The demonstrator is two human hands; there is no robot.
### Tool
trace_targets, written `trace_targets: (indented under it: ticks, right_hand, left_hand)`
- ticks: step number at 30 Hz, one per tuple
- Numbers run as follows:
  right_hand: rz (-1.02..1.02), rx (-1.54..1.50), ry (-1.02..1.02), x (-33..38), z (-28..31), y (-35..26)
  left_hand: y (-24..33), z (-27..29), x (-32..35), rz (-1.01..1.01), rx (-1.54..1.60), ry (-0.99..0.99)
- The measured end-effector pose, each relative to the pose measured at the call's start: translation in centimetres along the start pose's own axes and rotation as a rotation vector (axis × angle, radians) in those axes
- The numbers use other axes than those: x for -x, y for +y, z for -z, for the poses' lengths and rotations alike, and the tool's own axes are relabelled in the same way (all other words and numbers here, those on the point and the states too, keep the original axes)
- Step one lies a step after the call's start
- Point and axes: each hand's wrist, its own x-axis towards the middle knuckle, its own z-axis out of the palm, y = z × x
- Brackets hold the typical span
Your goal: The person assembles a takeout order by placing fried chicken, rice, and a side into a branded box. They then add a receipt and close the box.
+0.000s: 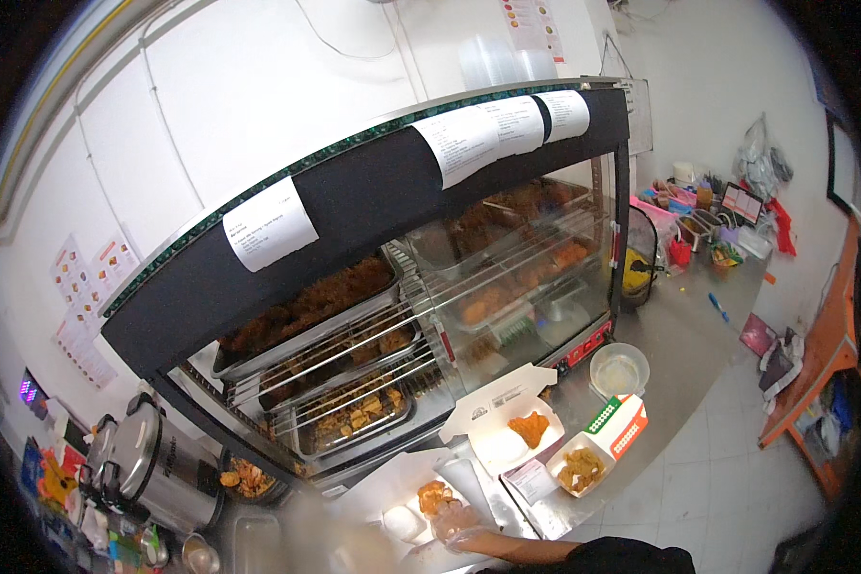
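My right hand [456, 525], in a clear plastic glove, reaches from the lower right into an open white carton [411, 477]. Its fingers are closed on a piece of fried chicken [435, 496] inside. Beside that piece, a white rounded mound [401, 522], like rice, lies in the carton. A pale smeared shape at the lower edge may be my left hand [344, 536]; its fingers cannot be made out. Just to the right, a second open carton [485, 413] holds a white mound and a chicken piece [528, 430]. A smaller box [591, 448] contains brownish-yellow food.
Across the middle stands a heated display cabinet [354, 230] with trays of fried food. A large metal cooker [153, 469] is at left, near a bowl of food scraps [251, 478]. Right of the cartons sits a clear tub [619, 370] on the steel counter [684, 335].
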Motion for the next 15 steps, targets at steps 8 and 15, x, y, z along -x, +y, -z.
trace_targets:
  ticks: [8,15]
  right_hand:
    - [-0.286,-0.155,-0.009,-0.4,-1.0,-0.4]
    - [-0.138,-0.045,-0.06,1.5,0.0,0.1]
  left_hand:
    - [1.4,-3.1,-2.9,0.081,0.018,-0.055]
    - [1.6,-4.6,-3.0,-0.119,0.348,-0.084]
